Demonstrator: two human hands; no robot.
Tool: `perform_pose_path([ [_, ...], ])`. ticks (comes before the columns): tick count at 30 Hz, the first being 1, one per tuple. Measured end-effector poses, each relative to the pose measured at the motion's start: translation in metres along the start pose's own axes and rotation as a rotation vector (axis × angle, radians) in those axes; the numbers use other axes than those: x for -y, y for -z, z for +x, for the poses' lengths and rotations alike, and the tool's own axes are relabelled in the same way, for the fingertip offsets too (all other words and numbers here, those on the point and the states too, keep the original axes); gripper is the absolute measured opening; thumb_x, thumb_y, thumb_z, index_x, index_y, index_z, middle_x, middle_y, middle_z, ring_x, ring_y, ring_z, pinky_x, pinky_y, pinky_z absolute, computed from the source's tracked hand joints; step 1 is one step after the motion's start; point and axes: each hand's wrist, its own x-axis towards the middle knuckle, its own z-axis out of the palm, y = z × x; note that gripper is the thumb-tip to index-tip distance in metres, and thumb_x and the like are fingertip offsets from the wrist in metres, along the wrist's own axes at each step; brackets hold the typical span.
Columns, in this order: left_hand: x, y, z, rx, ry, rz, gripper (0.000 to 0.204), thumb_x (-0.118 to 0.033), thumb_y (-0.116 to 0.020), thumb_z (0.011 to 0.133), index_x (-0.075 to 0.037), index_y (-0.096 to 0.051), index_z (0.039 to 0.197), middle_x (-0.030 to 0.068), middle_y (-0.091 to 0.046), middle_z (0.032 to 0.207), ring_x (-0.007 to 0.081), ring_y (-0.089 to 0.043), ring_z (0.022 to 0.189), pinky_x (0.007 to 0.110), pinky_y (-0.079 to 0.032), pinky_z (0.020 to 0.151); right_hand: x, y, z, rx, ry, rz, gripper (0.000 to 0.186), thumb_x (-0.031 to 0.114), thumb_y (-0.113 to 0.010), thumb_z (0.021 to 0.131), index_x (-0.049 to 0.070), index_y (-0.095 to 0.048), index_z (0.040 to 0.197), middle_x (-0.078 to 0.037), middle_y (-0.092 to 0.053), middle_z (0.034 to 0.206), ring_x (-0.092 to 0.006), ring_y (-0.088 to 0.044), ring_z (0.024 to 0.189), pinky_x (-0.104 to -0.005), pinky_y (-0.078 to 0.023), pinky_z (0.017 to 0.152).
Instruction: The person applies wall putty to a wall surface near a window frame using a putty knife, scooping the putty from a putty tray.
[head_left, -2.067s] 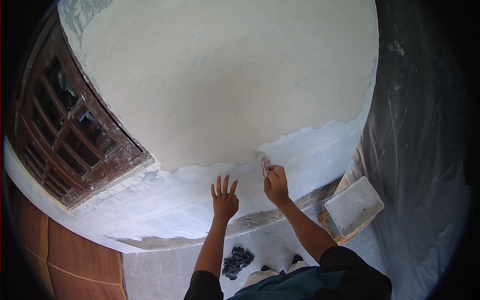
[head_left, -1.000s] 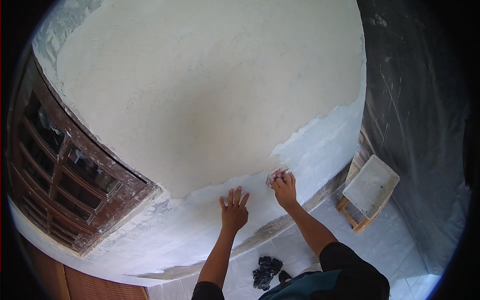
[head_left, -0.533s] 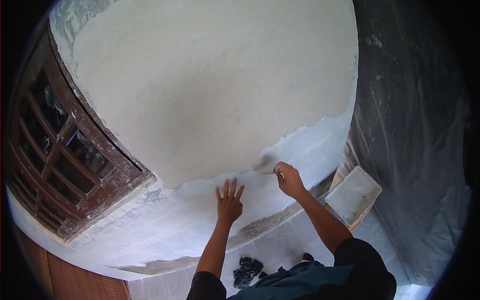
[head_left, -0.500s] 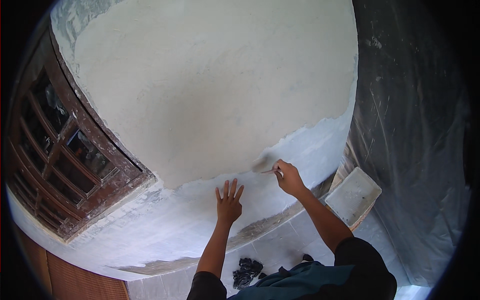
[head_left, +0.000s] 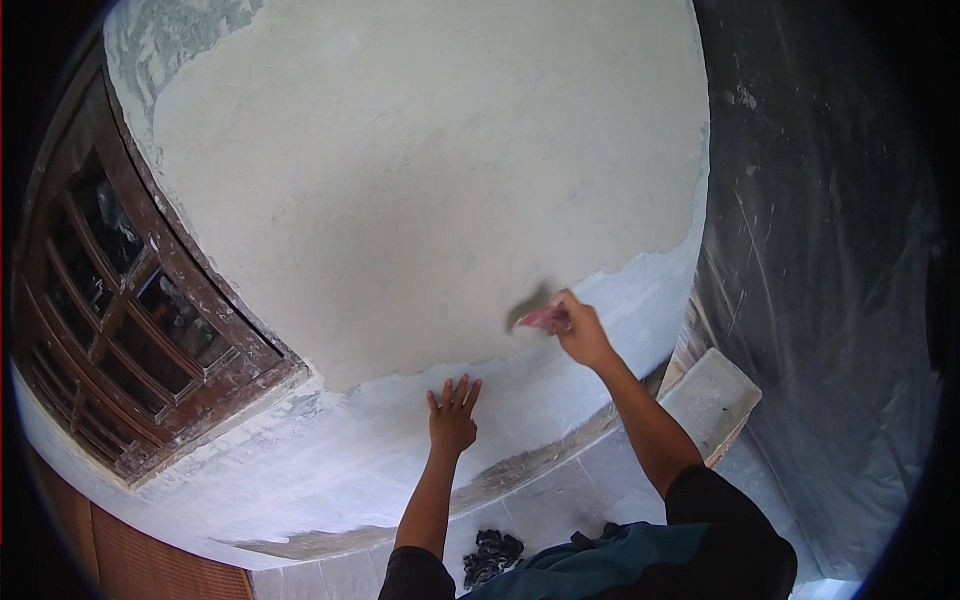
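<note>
A coated wall (head_left: 400,200) fills the middle of the view, with a beige layer above and a whiter band below. My left hand (head_left: 454,422) rests on the white band, just under the beige edge, its fingers spread. In my right hand (head_left: 583,332) is a small flat pink scraper (head_left: 542,318), gripped between thumb and fingers. The scraper's tip lies at the wall over the lower beige layer, casting a dark shadow beside it. Whether its edge touches the wall is hard to see.
A brown wooden window frame (head_left: 215,375) stands at left. At right, a pale rectangular tray (head_left: 712,400) sits beside a hanging plastic sheet (head_left: 820,300). Black crumpled material (head_left: 492,556) lies on the tiled floor (head_left: 540,500) by my body.
My right hand has risen slightly, and the scraper has turned so that its pink flat face shows. My left hand stays spread on the wall; the view has shifted a little.
</note>
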Motion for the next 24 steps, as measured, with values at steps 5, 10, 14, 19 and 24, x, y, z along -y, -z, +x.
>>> perform_pose_path([
  [5,-0.004,0.004,0.004,-0.004,0.014,-0.016,0.089,-0.028,-0.064,0.073,-0.027,-0.019,0.150,0.0050,-0.015,0.156,0.0324,-0.015,0.141,0.067,-0.012,0.106,-0.013,-0.016,0.003,0.036,0.034,-0.088,0.030,-0.014,-0.058,0.079,0.003,-0.045,0.100,-0.014,-0.062,0.085,-0.0202,-0.067,0.082,-0.0304,-0.051,0.071],
  [10,-0.003,0.006,0.002,-0.010,0.038,-0.054,0.087,-0.025,-0.062,0.074,-0.029,-0.020,0.149,0.0018,-0.019,0.155,0.0288,-0.019,0.141,0.065,-0.013,0.107,0.002,-0.004,0.006,-0.258,-0.040,0.060,0.031,-0.008,-0.063,0.076,0.004,-0.046,0.099,-0.018,-0.063,0.085,-0.0345,-0.066,0.084,-0.0341,-0.050,0.072],
  [14,-0.005,0.001,0.004,0.023,0.024,-0.014,0.088,-0.030,-0.063,0.074,-0.026,-0.019,0.150,0.0071,-0.015,0.155,0.0347,-0.016,0.141,0.068,-0.012,0.105,-0.010,-0.023,0.003,-0.023,-0.033,0.010,0.031,-0.014,-0.058,0.076,0.003,-0.046,0.100,-0.012,-0.060,0.084,-0.0198,-0.065,0.082,-0.0284,-0.050,0.071],
  [19,-0.003,0.000,0.003,0.021,-0.002,0.061,0.092,-0.036,-0.065,0.074,-0.024,-0.015,0.151,0.0121,-0.009,0.156,0.0402,-0.011,0.141,0.071,-0.012,0.104,-0.007,-0.007,0.009,-0.292,-0.088,0.049,0.033,-0.012,-0.061,0.076,0.004,-0.046,0.101,-0.010,-0.062,0.089,-0.0164,-0.063,0.085,-0.0270,-0.049,0.073],
  [24,-0.003,0.002,0.004,0.051,0.005,0.032,0.093,-0.036,-0.066,0.074,-0.024,-0.014,0.151,0.0119,-0.007,0.156,0.0401,-0.008,0.142,0.071,-0.010,0.104,-0.010,-0.022,0.002,-0.049,-0.033,-0.014,0.032,-0.013,-0.060,0.077,0.003,-0.046,0.101,-0.011,-0.062,0.093,-0.0157,-0.062,0.091,-0.0280,-0.049,0.076],
])
